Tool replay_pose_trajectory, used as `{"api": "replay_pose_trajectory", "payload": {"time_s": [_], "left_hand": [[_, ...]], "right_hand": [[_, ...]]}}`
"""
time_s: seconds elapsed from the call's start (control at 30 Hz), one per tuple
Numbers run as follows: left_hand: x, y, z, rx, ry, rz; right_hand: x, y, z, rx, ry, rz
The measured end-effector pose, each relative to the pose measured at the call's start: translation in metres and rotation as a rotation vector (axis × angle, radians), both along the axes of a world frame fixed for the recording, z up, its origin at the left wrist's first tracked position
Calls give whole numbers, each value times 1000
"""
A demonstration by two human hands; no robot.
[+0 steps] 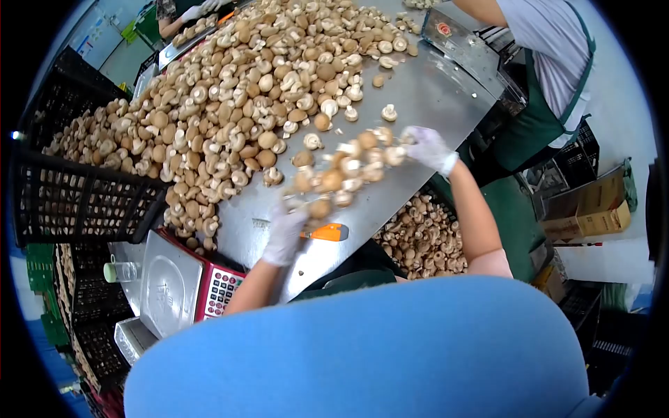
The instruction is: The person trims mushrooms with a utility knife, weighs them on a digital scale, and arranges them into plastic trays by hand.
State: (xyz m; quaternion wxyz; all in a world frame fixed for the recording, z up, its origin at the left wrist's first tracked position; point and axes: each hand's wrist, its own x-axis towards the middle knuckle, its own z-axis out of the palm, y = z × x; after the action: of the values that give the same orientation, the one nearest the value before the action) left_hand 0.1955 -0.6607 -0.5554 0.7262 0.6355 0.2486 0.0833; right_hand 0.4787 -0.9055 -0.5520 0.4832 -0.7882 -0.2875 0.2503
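A loose row of brown-capped mushrooms (348, 167) lies across the metal table between my two white-gloved hands, slightly blurred. My left hand (284, 233) is at the near left end of this row; its fingers are smeared by motion. At the far right end, my right hand (428, 148) touches the outermost mushrooms with its fingers apart. Just right of my left hand, an orange-handled knife (327, 232) rests on the metal tabletop (244, 219). Part of the knife is hidden by the hand.
A large mushroom heap (237, 90) covers the table's far left. Black crates (83, 202) and a red-framed scale (174, 279) stand at left. Below the table edge are more mushrooms (421, 240). One co-worker in a green apron (543, 118) stands at right; another's gloved hands (198, 10) show far left.
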Motion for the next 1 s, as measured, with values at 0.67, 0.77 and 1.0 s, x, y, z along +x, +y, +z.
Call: {"api": "replay_pose_trajectory", "payload": {"time_s": [0.67, 0.77, 1.0], "left_hand": [[-105, 50, 92, 374, 82, 370], [-157, 64, 107, 446, 67, 636], [-270, 58, 90, 431, 32, 989]], "right_hand": [[80, 41, 7, -495, -882, -66], [85, 97, 3, -690, -597, 137], [72, 140, 7, -451, -658, 70]]}}
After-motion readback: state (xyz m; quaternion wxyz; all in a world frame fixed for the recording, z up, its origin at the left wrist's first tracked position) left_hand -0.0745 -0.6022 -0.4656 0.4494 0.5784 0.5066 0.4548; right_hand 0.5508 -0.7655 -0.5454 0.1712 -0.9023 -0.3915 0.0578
